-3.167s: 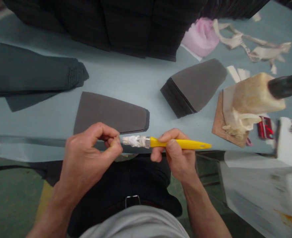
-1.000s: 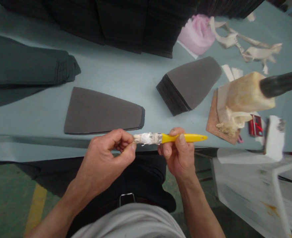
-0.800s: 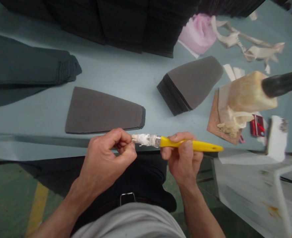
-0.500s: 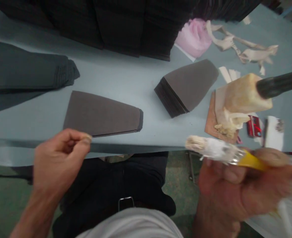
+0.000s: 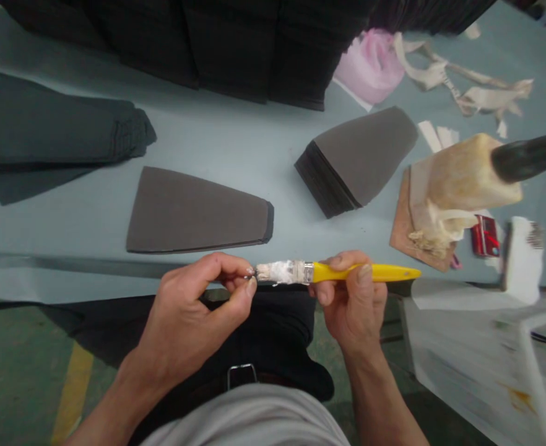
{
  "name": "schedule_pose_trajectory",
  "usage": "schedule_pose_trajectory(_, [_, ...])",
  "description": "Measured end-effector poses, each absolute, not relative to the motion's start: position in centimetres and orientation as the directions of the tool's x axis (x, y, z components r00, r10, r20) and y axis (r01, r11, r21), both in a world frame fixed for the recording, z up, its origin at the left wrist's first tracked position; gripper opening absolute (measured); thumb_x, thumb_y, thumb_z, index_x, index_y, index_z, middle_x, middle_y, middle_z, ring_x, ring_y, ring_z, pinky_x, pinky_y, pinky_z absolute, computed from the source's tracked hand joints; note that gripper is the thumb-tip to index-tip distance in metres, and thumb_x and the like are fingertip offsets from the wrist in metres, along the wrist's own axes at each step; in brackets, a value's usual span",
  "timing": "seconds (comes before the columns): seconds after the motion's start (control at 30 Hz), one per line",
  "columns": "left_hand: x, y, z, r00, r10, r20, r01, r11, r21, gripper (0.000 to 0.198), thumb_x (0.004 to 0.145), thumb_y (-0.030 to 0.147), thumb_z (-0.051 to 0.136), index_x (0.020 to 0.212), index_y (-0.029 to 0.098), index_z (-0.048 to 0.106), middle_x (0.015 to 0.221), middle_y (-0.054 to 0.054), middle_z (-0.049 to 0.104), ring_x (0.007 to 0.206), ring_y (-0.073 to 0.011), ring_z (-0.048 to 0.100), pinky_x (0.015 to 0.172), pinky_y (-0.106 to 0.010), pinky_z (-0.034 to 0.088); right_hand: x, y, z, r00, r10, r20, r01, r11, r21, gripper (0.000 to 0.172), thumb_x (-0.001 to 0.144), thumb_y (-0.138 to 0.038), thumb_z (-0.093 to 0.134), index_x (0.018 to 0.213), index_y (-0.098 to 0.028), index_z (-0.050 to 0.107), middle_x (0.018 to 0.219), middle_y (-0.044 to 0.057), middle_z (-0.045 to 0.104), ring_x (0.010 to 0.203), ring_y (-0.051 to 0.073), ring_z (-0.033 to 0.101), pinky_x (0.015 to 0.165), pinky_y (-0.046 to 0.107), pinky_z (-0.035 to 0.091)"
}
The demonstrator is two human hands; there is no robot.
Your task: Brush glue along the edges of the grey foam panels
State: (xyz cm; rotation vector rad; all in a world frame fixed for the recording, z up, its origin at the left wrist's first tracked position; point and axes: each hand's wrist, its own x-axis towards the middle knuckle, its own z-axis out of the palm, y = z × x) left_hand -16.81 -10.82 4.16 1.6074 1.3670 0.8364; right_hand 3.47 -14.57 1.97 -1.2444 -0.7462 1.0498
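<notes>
A yellow-handled paintbrush [image 5: 366, 272] with white-crusted bristles [image 5: 280, 271] lies level between the hands — the right hand [image 5: 351, 303] pinches the handle between thumb and fingers, the left hand [image 5: 194, 316] pinches the bristle tip. Just beyond, a dark grey foam wedge [image 5: 199, 210] rests on the pale blue table [image 5: 236, 148].

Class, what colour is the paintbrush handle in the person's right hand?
The paintbrush handle is bright yellow, shown best in the head view.
</notes>
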Motion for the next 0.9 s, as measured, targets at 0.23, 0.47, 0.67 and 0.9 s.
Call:
schedule_pose_trajectory(0.23, [-16.6,-10.7,3.9,0.167,0.982,-0.085,0.398,0.011,0.917,0.010,0.085,0.026,0.066,0.080,0.025,0.075,0.072,0.006,0.074,0.064,-0.0083,0.066,0.069,-0.018,0.052,3.5,-14.4,2.0,0.322,0.946,-0.025,-0.188,0.038,-0.981,0.034,0.096,-0.059,0.075,0.087,-0.027,0.075,0.053,-0.005,0.059,0.050,0.012,0.054,0.051,0.024,0.046])
schedule_pose_trajectory(0.47, [-16.8,-10.6,3.5,0.180,0.974,-0.141,0.397,0.059,0.916,0.011,0.086,0.029,0.067,0.082,0.025,0.076,0.072,0.007,0.074,0.065,-0.0082,0.065,0.068,-0.018,0.050,3.6,-14.7,2.1,0.283,0.957,0.057,-0.120,0.094,-0.988,0.028,0.099,-0.053,0.074,0.090,-0.027,0.077,0.058,-0.003,0.064,0.052,0.012,0.058,0.053,0.025,0.049])
schedule_pose_trajectory(0.67, [-17.0,-10.4,3.2,0.182,0.974,-0.133,0.398,0.051,0.916,0.011,0.086,0.029,0.066,0.080,0.025,0.075,0.069,0.008,0.071,0.063,-0.0075,0.063,0.066,-0.017,0.048,4.7,-14.8,1.0,0.153,0.965,0.214,-0.028,0.221,-0.975,0.016,0.106,-0.037,0.067,0.102,-0.027,0.079,0.071,-0.002,0.069,0.056,0.012,0.063,0.058,0.027,0.052])
schedule_pose_trajectory(0.9, [-16.6,-10.4,2.9,0.195,0.978,-0.075,0.444,-0.020,0.896,0.012,0.084,0.024,0.063,0.075,0.024,0.072,0.065,0.008,0.069,0.058,-0.0069,0.060,0.060,-0.018,0.044,5.0,-15.1,0.1,0.037,0.952,0.304,-0.011,0.304,-0.952,0.020,0.110,-0.026,0.056,0.115,-0.026,0.075,0.078,-0.001,0.071,0.064,0.012,0.066,0.063,0.027,0.053])
